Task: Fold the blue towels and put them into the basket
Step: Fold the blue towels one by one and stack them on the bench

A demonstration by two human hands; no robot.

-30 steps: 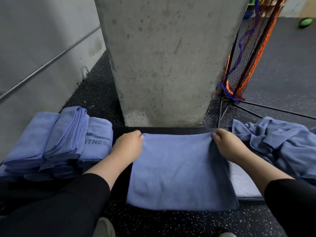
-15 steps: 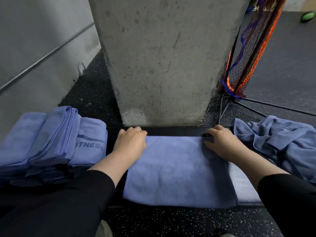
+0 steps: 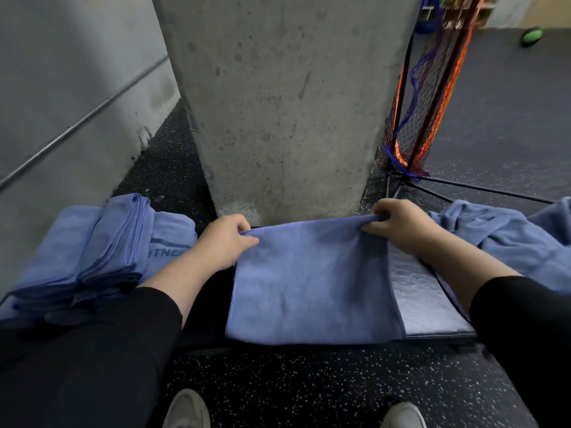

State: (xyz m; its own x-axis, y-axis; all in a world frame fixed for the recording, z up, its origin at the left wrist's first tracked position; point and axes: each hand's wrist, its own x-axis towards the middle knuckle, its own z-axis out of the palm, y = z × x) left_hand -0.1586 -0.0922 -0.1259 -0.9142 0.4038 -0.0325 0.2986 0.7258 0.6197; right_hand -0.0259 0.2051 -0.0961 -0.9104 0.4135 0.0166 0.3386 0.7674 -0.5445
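I see my left hand (image 3: 227,240) and right hand (image 3: 398,225) each pinching a far corner of the half-folded blue microfibre towel (image 3: 312,285), which lies on a low dark bench (image 3: 429,301) before a grey concrete pillar (image 3: 287,100). If one pinch slips, I judge the layers skew. No basket is clearly visible.

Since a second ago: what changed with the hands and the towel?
Both hands went from lying on the far corners to pinching them: the left hand and right hand now grip the far edge of the blue towel and lift it off the bench. The towel's near edge still hangs over the front. The folded stack and the crumpled pile lie unchanged.
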